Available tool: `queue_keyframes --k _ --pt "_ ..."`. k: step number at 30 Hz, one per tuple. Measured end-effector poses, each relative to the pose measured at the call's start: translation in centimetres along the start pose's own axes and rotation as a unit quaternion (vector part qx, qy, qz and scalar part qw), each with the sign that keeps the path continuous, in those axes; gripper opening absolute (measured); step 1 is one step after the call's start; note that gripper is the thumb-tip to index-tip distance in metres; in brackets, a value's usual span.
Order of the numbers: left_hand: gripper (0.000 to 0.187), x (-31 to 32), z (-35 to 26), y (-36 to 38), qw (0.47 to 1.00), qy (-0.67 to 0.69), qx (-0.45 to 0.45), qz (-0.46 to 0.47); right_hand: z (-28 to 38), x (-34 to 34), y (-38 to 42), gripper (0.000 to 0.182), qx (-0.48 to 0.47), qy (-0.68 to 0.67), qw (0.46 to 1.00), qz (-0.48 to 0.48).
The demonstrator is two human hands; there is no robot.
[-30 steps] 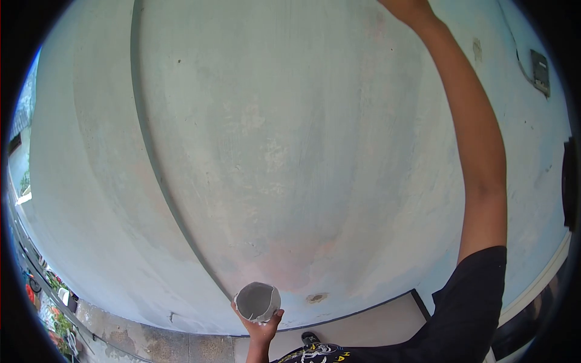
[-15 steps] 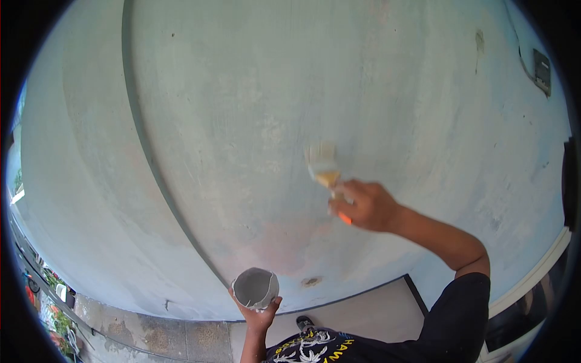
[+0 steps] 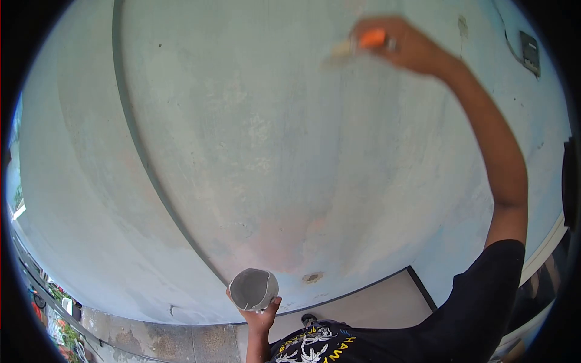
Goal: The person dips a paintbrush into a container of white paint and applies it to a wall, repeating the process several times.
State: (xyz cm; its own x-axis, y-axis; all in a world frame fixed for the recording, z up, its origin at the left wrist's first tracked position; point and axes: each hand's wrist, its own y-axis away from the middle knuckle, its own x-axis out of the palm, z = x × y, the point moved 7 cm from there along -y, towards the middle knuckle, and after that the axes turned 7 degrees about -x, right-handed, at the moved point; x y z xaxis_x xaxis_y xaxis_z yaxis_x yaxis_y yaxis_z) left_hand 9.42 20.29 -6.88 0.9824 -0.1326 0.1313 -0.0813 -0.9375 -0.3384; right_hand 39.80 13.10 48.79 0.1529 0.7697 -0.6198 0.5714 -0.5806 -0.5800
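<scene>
My right hand is raised near the top of the view, its fingers closed round the orange handle of a paint brush. The bristles point left against or close to the pale green-blue wall; motion blurs them, so contact is unclear. Low in the view, my left hand holds a rough-rimmed grey container from below and the side, its opening facing up. Its inside looks grey.
A dark vertical strip runs down the wall. A dark box with a cable hangs at upper right. Below are a paved floor, a light floor area and my shoe. Plants and a railing show at lower left.
My right hand has moved up and slightly right with the brush, and the brush now points left instead of up. My left hand and the container have hardly moved.
</scene>
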Motion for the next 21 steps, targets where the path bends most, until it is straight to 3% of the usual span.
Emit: queue_keyframes --k 3,4,6,9,11,12,13,15,19,21 --pt "0.099 -0.2 -1.2 -0.2 0.999 -0.011 0.020 -0.023 -1.6 -10.6 -3.7 0.009 -0.116 0.239 0.950 -0.166" --pt "0.097 -0.4 -1.5 0.1 0.999 -0.016 0.028 -0.038 -3.1 -12.7 -3.6 0.010 -0.078 0.175 0.947 -0.257" --pt "0.091 -0.3 -1.7 0.3 0.999 0.013 0.035 -0.039 -5.1 -14.0 -3.1 0.012 -0.020 0.177 0.939 -0.294" --pt "0.085 0.0 -1.8 1.1 0.998 0.033 0.036 -0.040 -5.3 -7.4 -2.0 0.014 -0.031 0.087 0.972 -0.217" --pt "0.084 0.0 -1.3 0.7 0.997 0.023 0.050 -0.047 -6.4 1.2 1.3 0.023 0.012 0.171 0.978 -0.121" --pt "0.084 -0.2 -1.1 1.0 0.997 0.022 0.052 -0.044 -3.2 4.7 3.2 0.016 -0.018 0.219 0.971 -0.093" --pt "0.083 -0.1 -1.0 1.0 0.997 0.012 0.057 -0.042 -0.7 7.3 5.9 0.019 -0.065 0.223 0.969 -0.085" --pt "0.081 -0.1 -0.3 1.3 0.998 -0.001 0.045 -0.038 4.4 10.7 11.2 0.029 -0.039 0.084 0.994 -0.057" --pt "0.081 -0.6 0.6 1.6 0.999 0.011 0.034 -0.037 14.1 19.9 21.8 0.010 0.024 -0.152 0.986 0.067" --pt "0.101 0.2 0.8 1.7 0.999 -0.008 -0.050 0.009 15.4 21.6 23.2 0.010 0.035 -0.232 0.967 0.103"
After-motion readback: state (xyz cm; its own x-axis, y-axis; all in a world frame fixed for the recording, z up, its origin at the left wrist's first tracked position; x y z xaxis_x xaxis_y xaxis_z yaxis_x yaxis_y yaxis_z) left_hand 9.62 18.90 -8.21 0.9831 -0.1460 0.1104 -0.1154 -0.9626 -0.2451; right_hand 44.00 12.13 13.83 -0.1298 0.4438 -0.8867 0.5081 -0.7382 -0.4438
